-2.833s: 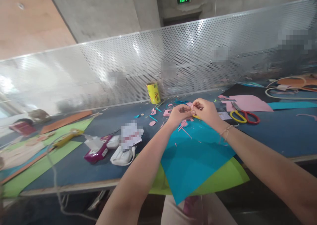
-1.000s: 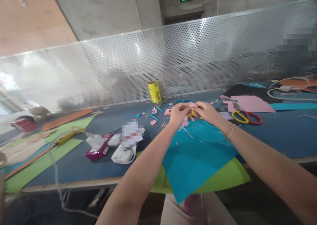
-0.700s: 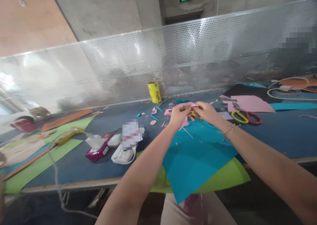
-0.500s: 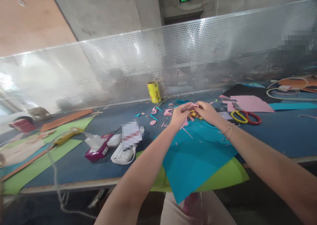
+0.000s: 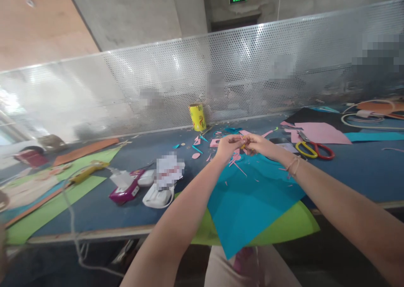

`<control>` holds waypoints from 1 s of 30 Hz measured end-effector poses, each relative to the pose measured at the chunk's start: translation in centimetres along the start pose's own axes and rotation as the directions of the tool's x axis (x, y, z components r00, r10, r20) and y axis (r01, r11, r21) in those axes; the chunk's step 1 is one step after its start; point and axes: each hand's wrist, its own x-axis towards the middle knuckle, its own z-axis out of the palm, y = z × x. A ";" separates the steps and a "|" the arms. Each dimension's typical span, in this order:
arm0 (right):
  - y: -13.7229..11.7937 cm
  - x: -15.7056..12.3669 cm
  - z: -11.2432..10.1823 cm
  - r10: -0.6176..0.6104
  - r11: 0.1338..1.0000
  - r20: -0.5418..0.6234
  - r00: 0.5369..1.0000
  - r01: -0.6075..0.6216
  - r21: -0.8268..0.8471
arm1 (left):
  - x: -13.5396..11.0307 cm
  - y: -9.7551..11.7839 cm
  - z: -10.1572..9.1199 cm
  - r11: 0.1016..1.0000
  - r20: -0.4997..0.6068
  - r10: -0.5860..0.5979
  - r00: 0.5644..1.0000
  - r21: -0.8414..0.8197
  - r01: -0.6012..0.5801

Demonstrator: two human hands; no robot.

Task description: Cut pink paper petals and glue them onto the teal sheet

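A glue gun (image 5: 88,171) lies at the far left of the table (image 5: 362,169), its cord trailing off the front edge. The left hand (image 5: 227,146) has its fingertips closed on a small yellow piece (image 5: 243,145), held just above the blue sheet (image 5: 249,198). The right hand (image 5: 259,143) pinches the same piece from the other side, so it sits steady between both. Scissors (image 5: 313,150) lie near, on the right.

Left hand (image 5: 227,146), right hand (image 5: 259,144) together above far corner of blue sheet (image 5: 252,194), fingertips pinching small yellow piece (image 5: 243,145). Scissors (image 5: 307,143) right of blue sheet; yellow can (image 5: 196,117) beyond it; green sheet (image 5: 290,224) beneath it.
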 end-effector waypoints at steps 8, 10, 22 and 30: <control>0.6 0.2 -0.3 -0.029 0.997 -0.005 1.000 0.028 -0.067 | -0.3 0.3 0.3 0.999 0.000 -0.044 0.999 0.021 0.044; 0.7 0.3 -0.5 -0.018 0.995 -0.046 0.999 0.014 -0.101 | -0.2 0.3 0.2 0.999 -0.019 -0.042 0.999 0.020 0.042; 1.0 0.4 -0.8 -0.293 0.948 -0.296 0.909 0.235 -0.214 | -0.4 1.0 -0.3 0.981 0.078 -0.189 0.979 -0.039 0.192; 1.2 0.4 -0.7 -0.385 0.884 -0.209 0.899 0.294 -0.362 | -0.3 0.9 -0.4 0.972 0.077 -0.223 0.972 -0.057 0.227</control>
